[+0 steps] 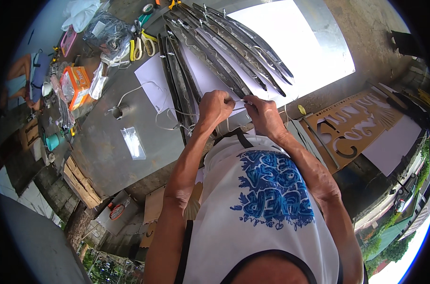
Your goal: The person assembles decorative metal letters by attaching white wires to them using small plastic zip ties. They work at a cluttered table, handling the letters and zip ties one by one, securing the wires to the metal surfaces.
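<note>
Close in front of my body, my left hand (215, 108) and my right hand (265, 116) are pinched around a thin pale wire (239, 108) that runs between them. The fingertips nearly meet, so the wire's ends are hard to see. Just beyond the hands lie several long, dark, narrow strips (210, 54) side by side, with thin wires along them and small bright fittings at some ends. White sheets (283, 23) lie under the strips. A loose pale wire (138, 88) trails to the left, beside a small grey cylinder (121, 111).
Left on the metal tabletop (101, 156) are a clear packet (133, 143), yellow-handled scissors (138, 46), an orange package (76, 85) and plastic bags (108, 33). A brown cut-out lettering board (350, 125) lies right. Another person (28, 78) is at far left.
</note>
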`<state>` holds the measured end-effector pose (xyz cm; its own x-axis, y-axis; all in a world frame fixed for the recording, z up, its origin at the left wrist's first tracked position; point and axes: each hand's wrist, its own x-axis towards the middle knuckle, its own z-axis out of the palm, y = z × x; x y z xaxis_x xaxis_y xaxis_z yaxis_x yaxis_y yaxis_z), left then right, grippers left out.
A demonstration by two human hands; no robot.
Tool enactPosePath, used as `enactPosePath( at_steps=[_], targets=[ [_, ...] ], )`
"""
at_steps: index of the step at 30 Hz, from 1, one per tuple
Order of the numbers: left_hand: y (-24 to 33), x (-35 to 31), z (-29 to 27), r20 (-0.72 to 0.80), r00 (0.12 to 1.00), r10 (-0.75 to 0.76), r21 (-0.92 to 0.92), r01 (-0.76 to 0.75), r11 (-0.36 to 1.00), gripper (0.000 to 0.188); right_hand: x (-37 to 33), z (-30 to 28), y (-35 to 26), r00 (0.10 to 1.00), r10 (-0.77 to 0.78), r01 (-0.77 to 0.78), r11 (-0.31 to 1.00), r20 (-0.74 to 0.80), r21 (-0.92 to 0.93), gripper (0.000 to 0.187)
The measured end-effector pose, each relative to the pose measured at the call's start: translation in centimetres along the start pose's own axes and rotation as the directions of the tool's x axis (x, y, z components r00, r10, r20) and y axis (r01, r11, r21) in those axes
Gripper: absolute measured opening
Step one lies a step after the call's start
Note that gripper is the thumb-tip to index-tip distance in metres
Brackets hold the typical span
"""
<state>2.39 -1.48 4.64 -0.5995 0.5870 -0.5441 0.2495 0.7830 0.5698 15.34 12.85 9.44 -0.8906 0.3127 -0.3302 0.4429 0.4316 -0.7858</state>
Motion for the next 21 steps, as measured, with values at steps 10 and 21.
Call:
enactPosePath(
  at_steps=[10, 21],
  targets=[
    [0.4, 0.0, -1.0, 0.084, 0.996, 0.038, -0.134, -0.026, 0.991, 0.028, 1.9, 3.4, 2.8, 0.995, -0.083, 0.098, 0.911, 0.054, -0.402, 0.013],
    [1.0, -8.6, 1.4, -0.073, 0.997, -0.031, 0.141, 0.042, 0.989, 0.111, 1.5, 3.6, 3.3, 0.982, -0.129, 0.085, 0.955, -0.141, -0.283, 0.013]
  ],
)
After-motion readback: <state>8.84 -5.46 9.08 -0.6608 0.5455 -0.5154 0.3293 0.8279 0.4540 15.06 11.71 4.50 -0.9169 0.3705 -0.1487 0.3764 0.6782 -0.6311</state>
